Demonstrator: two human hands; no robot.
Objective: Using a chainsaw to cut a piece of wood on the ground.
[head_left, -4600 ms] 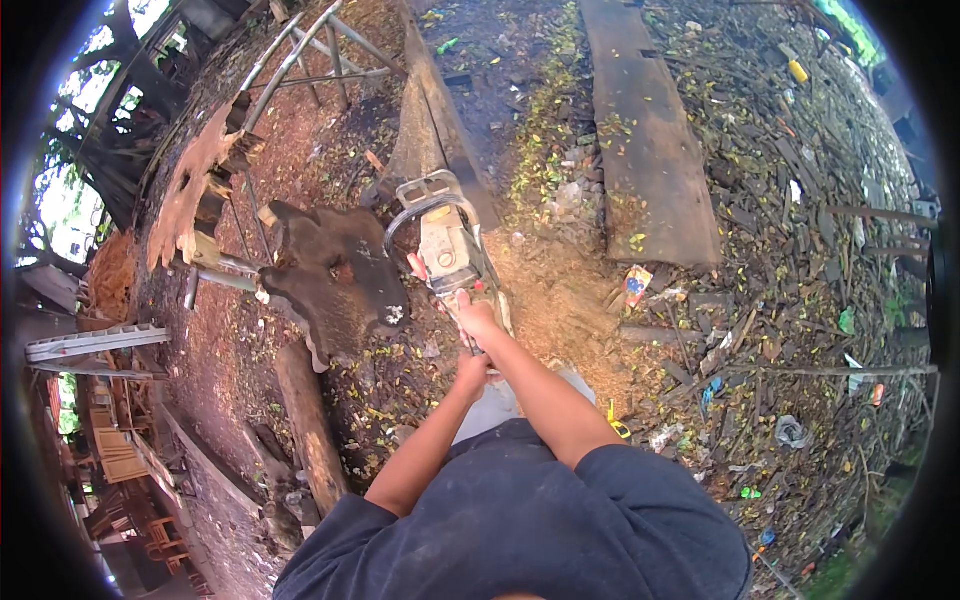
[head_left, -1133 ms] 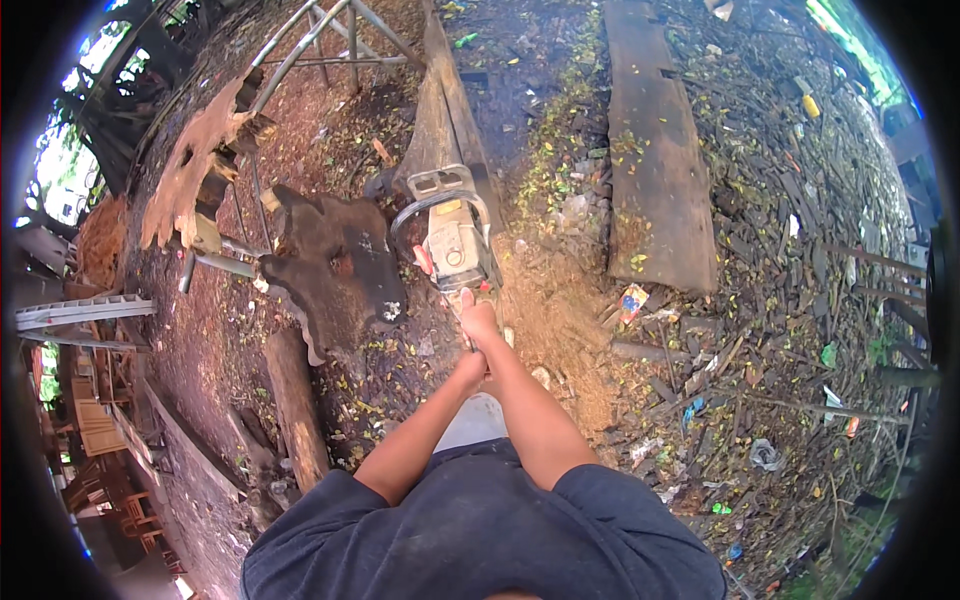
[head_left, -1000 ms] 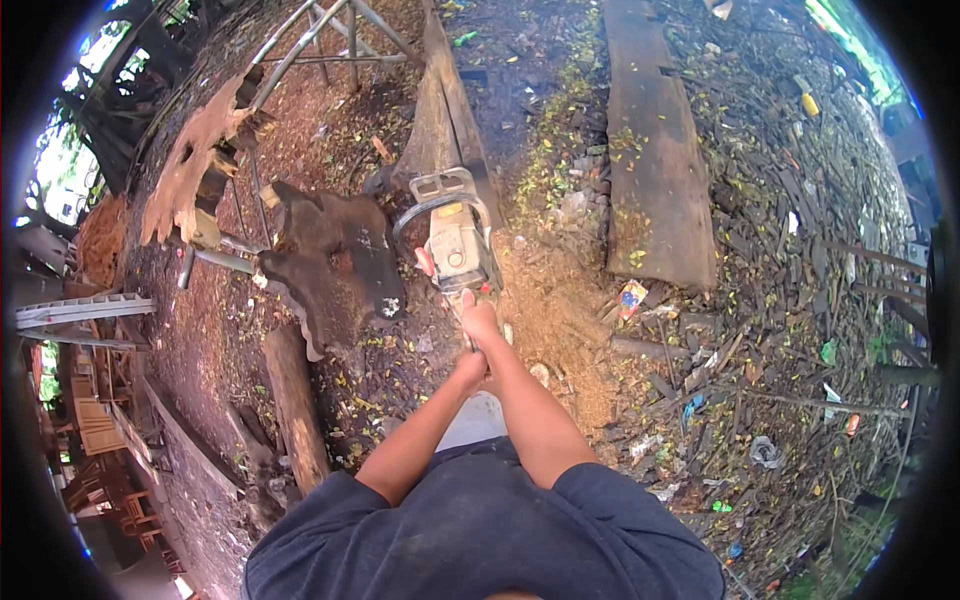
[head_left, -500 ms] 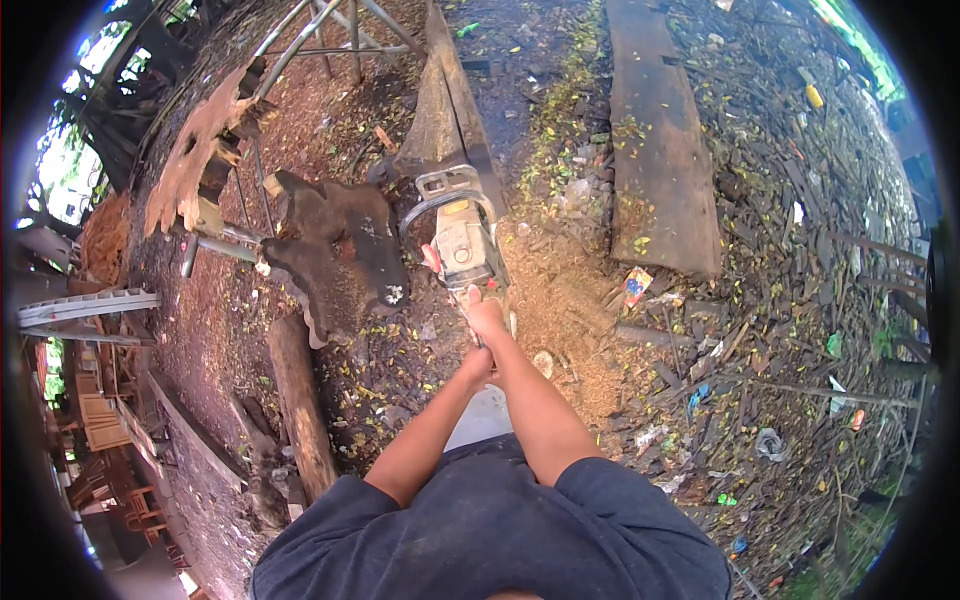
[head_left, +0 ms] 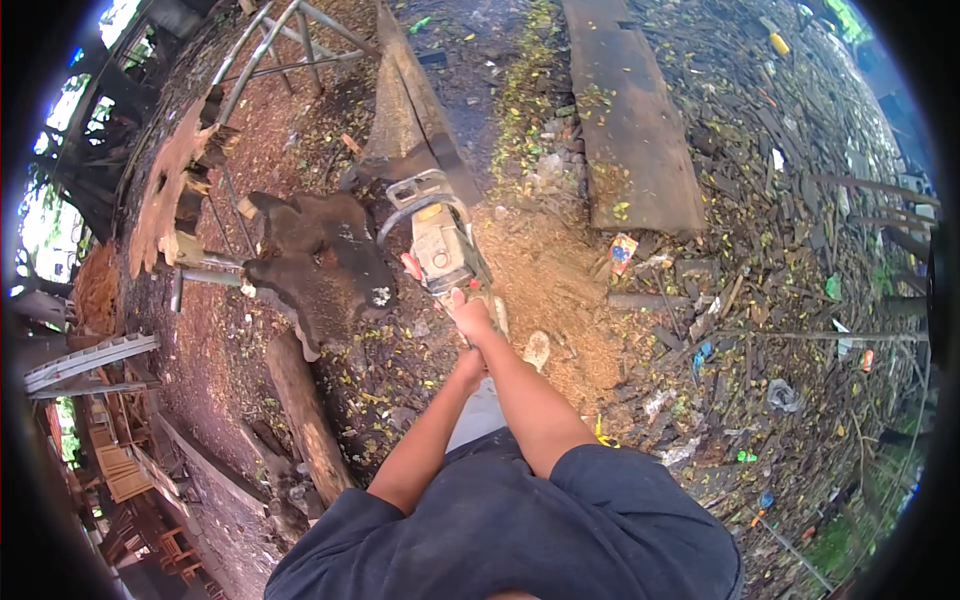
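A dusty white chainsaw point(head_left: 440, 250) with a dark curved front handle lies ahead of me, its front toward a long wood slab point(head_left: 400, 110). My right hand point(head_left: 472, 316) is closed round the chainsaw's rear handle. Just behind it my left hand point(head_left: 469, 366) is closed too, close against the right hand and wrist; the right forearm partly hides what it grips. An orange-red part juts from the saw's left side. I cannot make out the cutting bar against the wood. Pale sawdust point(head_left: 560, 285) covers the ground to the saw's right.
A wide plank point(head_left: 640, 130) lies at the far right. To the left are a dark irregular wood slab point(head_left: 320, 250), a log point(head_left: 305, 420) and a metal frame point(head_left: 270, 50). A ragged wood piece point(head_left: 170, 190) stands beyond. Wood scraps and litter cover the right-hand ground.
The view has shifted, so the chainsaw and ground sit a little further left. More of a yellow object shows beside my right arm. Both hands keep their hold.
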